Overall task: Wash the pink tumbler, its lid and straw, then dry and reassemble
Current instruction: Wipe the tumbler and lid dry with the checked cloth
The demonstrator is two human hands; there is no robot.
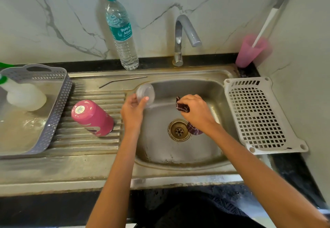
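The pink tumbler [92, 118] stands upside down on the ribbed drainboard, left of the sink basin [160, 149]. My left hand [133, 110] holds the clear round lid [145, 93] at the basin's left rim, thumb pressed on its face. My right hand [195, 110] grips a dark maroon cloth [183, 107] over the basin; the cloth's tail hangs below my wrist beside the drain [179, 130]. The thin metal straw [122, 81] lies flat on the steel ledge behind the drainboard.
A grey perforated tray [59, 106] holding a white soap bottle [25, 95] sits far left. A water bottle [121, 31] and the tap [185, 35] stand at the back. A pink cup [250, 52] with a white stick is back right; a white grid rack [257, 115] lies right.
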